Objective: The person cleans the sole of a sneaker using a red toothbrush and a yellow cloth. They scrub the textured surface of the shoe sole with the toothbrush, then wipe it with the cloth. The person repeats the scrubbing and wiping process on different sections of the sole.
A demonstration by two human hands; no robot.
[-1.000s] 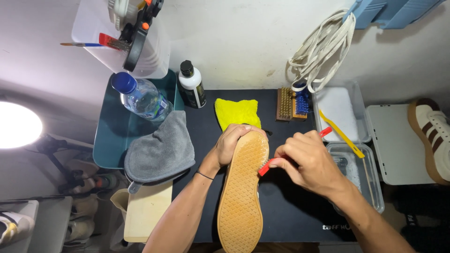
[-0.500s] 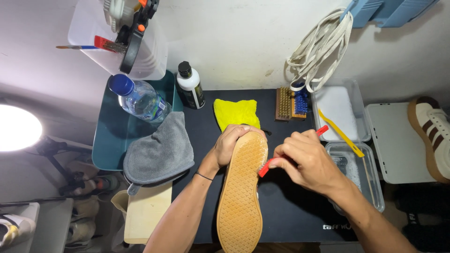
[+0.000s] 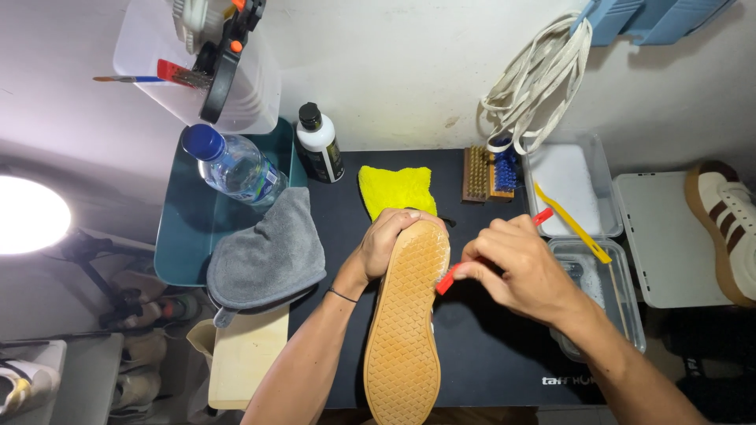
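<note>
Shoe (image 3: 405, 323) held sole-up at the centre of the dark surface (image 3: 488, 354), tan waffle sole facing the camera, toe gripped at 12 o'clock by the left hand (image 3: 390, 240), whose fingers are clamped over the toe end. A red-handled brush (image 3: 450, 275) is pressed to the sole's edge at 3 o'clock, pinched in the right hand (image 3: 516, 267), fingers closed tight on the handle. Step judged: scrubbing of the sole's sidewall, mid-task. Next move calls for a steady grip on the toe and short strokes kept along the rim; bristles are hidden, so contact cannot be confirmed.

Outward: yellow cloth (image 3: 396, 189) at 12 o'clock, just beyond the toe; wooden brush (image 3: 482, 175) at 1 o'clock; clear trays (image 3: 610, 228) with a yellow tool (image 3: 571, 224) at 3 o'clock; grey towel (image 3: 264, 256) at 9 o'clock; water bottle (image 3: 230, 167) and white bottle (image 3: 319, 145) at 11 o'clock; second shoe (image 3: 728, 224) far off at 3 o'clock.
</note>
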